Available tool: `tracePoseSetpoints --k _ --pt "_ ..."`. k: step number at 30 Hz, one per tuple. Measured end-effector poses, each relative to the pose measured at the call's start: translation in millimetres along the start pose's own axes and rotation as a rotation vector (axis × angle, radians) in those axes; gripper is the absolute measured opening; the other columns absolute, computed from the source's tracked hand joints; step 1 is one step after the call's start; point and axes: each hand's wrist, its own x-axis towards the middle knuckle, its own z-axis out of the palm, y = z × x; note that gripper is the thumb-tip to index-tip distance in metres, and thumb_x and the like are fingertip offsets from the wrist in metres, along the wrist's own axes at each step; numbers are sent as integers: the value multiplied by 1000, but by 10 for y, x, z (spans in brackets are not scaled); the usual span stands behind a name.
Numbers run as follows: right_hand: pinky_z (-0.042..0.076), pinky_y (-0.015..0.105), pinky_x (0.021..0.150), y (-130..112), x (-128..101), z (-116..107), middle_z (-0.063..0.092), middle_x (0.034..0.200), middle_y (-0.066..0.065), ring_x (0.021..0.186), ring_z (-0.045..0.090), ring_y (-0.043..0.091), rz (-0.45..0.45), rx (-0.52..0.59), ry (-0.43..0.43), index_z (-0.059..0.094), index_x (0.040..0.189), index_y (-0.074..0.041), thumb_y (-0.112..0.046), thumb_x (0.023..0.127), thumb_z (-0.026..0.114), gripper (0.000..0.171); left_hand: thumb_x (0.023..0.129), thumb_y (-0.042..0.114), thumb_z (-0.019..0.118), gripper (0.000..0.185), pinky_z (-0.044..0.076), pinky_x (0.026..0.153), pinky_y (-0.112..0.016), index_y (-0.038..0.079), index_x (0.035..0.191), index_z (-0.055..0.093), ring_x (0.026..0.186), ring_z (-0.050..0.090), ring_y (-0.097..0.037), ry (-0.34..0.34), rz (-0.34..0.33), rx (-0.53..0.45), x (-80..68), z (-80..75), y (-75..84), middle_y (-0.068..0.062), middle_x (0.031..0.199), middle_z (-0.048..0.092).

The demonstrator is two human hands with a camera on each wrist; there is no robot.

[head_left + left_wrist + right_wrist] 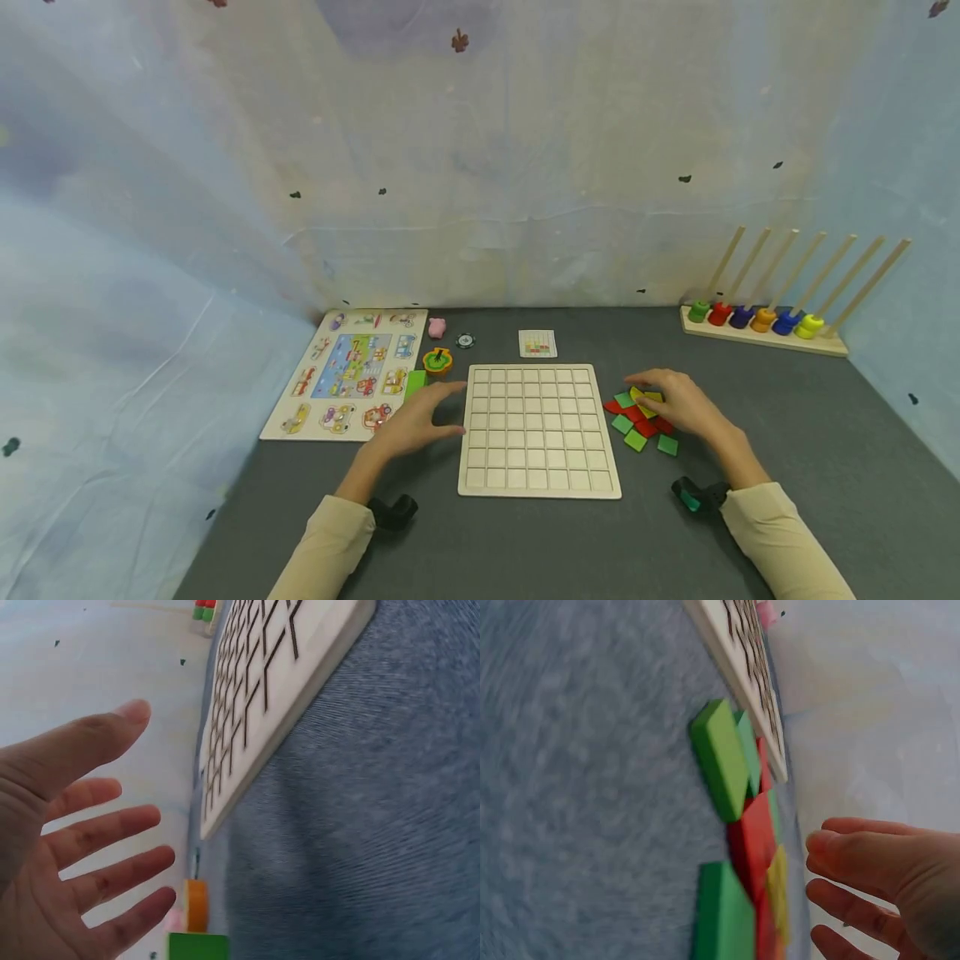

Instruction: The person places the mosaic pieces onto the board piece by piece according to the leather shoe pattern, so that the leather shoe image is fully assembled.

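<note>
A pale wooden grid board [536, 429] lies flat on the dark grey table. At its left edge is my left hand [416, 423], fingers and thumb spread apart with nothing between them; the left wrist view shows the same spread fingers [127, 877]. To the right of the board sits a small pile of red, yellow and green tiles [634, 422], some overlapping. Over the pile's far side hovers my right hand [681, 404], its fingers loosely bent. In the right wrist view, that hand appears beside a yellow tile [778, 892] and holds nothing visible.
A picture puzzle board [300, 417] lies at the left, with a green block [416, 382], a toy tree [437, 361], a pink pig [437, 328] and a round chip [465, 341] near it. Behind the grid is a pattern card [537, 343]. A peg stand [765, 336] stands back right.
</note>
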Motion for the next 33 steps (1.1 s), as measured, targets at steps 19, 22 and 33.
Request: tracePoseSetpoints --k 19,22,33 --pt "45 50 78 212 -3 117 62 104 18 95 56 34 -78 17 21 65 113 3 9 83 61 31 81 28 73 65 34 99 -49 7 136 47 123 41 -31 -77 3 2 -9 204 -135 -13 133 47" --pt "44 48 77 202 12 97 60 102 16 94 55 32 -63 21 -5 66 111 3 7 84 60 28 80 29 74 66 34 98 -50 8 136 47 122 41 -32 -88 -2 28 -2 213 -143 -13 132 47" --pt "46 45 76 234 58 61 59 99 11 90 56 27 22 39 -46 67 104 -2 0 85 64 20 78 32 76 64 33 98 -50 10 133 51 119 40 -31 -109 -13 54 -14 233 -173 -11 129 46"
